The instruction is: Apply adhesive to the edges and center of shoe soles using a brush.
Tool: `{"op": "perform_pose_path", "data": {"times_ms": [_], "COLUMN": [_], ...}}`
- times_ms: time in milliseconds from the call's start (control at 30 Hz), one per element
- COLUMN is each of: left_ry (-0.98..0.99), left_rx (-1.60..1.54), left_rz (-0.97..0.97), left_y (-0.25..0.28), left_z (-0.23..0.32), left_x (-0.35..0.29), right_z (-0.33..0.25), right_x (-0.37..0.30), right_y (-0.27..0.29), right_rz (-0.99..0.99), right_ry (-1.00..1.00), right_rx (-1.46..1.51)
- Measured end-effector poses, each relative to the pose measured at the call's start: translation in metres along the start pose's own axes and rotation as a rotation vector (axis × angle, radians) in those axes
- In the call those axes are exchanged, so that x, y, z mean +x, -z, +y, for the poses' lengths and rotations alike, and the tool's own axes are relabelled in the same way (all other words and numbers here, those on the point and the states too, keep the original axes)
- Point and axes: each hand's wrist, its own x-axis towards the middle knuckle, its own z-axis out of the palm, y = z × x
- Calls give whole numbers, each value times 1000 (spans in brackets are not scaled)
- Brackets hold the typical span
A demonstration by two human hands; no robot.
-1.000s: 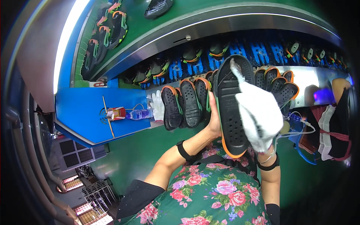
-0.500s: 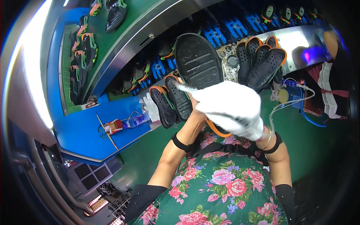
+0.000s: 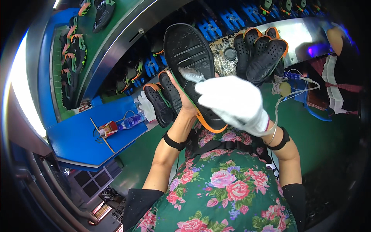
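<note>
My bare left hand (image 3: 184, 103) grips a black shoe sole with an orange rim (image 3: 190, 58) from behind and holds it up in front of me, toe end pointing away. My right hand (image 3: 234, 102), in a white glove, rests across the sole's lower half, and its fingertips press a small grey-white rag or brush (image 3: 190, 74) against the ribbed face. Behind the sole a stack of matching black and orange soles (image 3: 164, 98) lies to the left and another stack (image 3: 262, 52) to the right.
A green workbench (image 3: 328, 135) runs under a metal conveyor housing (image 3: 116, 54) with blue holders (image 3: 210, 28). A blue shelf (image 3: 83, 139) at left carries a plastic bottle (image 3: 129, 121), a stick and a spare white glove (image 3: 147, 106). Finished shoes (image 3: 71, 58) sit on the green belt above.
The sole has swung from upright at the right toward the centre and tipped away from me. My gloved hand slid down its face to the lower half.
</note>
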Motion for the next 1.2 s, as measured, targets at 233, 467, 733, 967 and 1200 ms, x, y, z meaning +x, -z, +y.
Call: {"op": "perform_pose_path", "data": {"times_ms": [233,467,733,967,1200], "left_ry": [166,185,51,-23,-110], "left_rx": [-64,-50,-39,-35,-7], "left_rz": [-270,-191,-212,-330,-241], "left_y": [-17,-24,-34,-32,-38], "left_z": [13,19,23,29,36], "left_x": [0,3,13,21,24], "right_z": [1,-12,-5,-11,-8], "right_x": [-7,-11,-26,-21,-19], "right_y": [7,2,-4,-2,9], "right_rz": [-33,-110,-113,-5,46], "right_ry": [15,64,100,6,-104], "right_rx": [-17,-30,-144,-46,109]}}
